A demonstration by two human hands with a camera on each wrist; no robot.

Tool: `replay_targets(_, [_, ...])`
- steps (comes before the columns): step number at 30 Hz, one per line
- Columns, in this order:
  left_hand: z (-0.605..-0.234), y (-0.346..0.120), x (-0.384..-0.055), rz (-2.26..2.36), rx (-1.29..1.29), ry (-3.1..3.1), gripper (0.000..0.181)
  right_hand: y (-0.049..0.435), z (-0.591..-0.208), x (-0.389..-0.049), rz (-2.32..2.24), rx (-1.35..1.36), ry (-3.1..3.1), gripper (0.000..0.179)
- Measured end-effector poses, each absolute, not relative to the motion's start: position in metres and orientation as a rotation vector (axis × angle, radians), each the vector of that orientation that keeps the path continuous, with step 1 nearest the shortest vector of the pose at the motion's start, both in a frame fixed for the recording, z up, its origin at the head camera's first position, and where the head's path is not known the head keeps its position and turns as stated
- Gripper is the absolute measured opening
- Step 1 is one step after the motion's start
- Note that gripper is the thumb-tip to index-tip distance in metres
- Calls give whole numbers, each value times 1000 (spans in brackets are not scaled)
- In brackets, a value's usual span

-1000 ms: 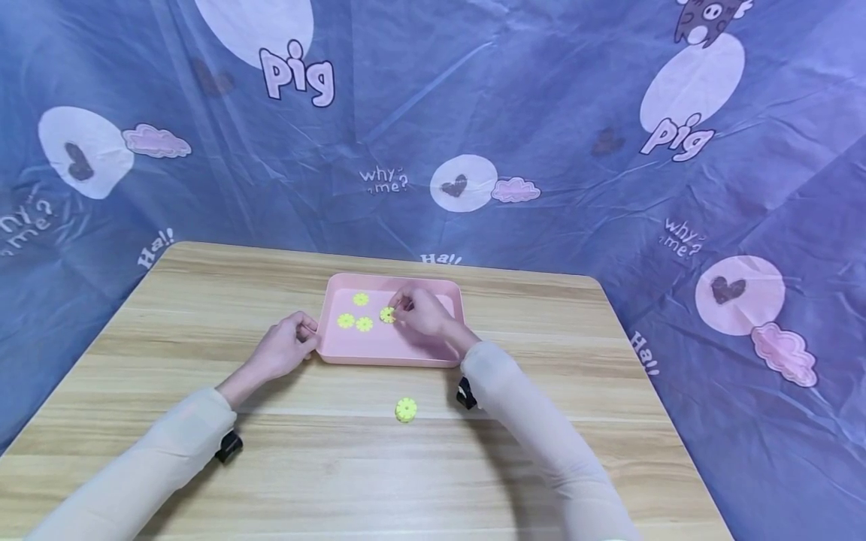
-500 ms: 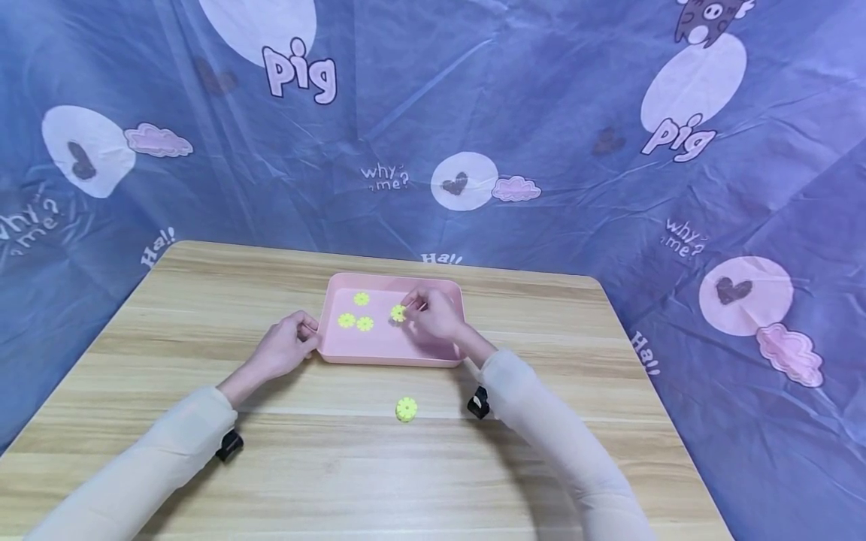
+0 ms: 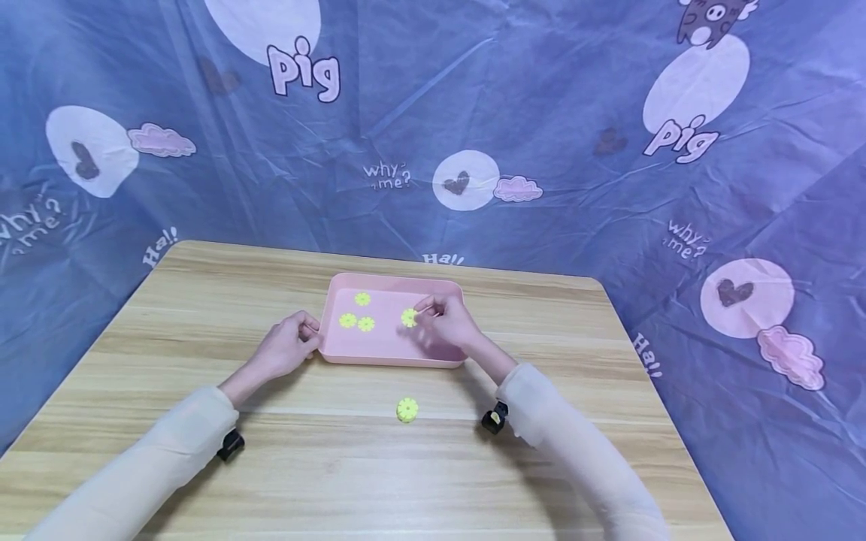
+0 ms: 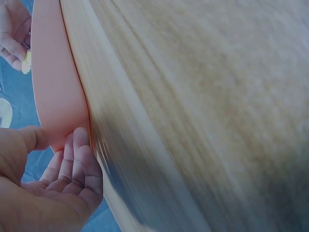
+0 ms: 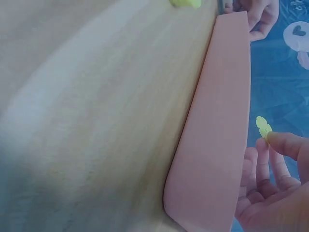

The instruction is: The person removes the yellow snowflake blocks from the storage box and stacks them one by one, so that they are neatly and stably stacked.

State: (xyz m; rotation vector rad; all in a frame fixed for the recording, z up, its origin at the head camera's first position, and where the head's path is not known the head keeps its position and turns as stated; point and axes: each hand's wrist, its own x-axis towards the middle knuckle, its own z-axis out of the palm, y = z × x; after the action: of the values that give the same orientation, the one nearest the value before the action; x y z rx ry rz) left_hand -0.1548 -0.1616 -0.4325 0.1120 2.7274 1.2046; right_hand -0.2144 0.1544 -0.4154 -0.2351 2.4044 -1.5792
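My right hand (image 3: 453,321) pinches a yellow flower-shaped piece (image 3: 409,318) between thumb and fingertips, over the right half of a shallow pink tray (image 3: 379,347). In the right wrist view this thin piece (image 5: 263,126) stands edge-on above the tray wall (image 5: 212,125). At the tray's left end, my left hand (image 3: 287,346) grips the tray corner; the left wrist view has the thumb at the rim and the fingers (image 4: 79,145) against the outer wall. Three similar yellow flower pieces lie in the tray's left half, one of them (image 3: 362,299) behind the other two.
Another yellow flower piece (image 3: 407,409), seemingly a thick stack, lies on the wooden table (image 3: 325,466) in front of the tray. A blue printed cloth (image 3: 406,98) hangs behind and beside the table. Black wrist cameras sit under both sleeves.
My right hand has moved right across the tray with the pinched flower piece. The left hand stays at the tray's left end, and the other flower pieces have not moved.
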Motion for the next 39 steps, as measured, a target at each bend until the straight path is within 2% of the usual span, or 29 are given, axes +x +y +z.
replay_targets(8, [-432,-162,-155,1208,110,2727,21,167,-409,-199,-1613,-277,2395,22])
replay_targets(25, [-431,-163,-154,1221,120,2713,22,179,-391,-158,-1625,-169,2244,21])
replay_targets(39, [-431,-165,-154,1230,123,2703,22,180,-394,-128,-1573,-194,2185,24])
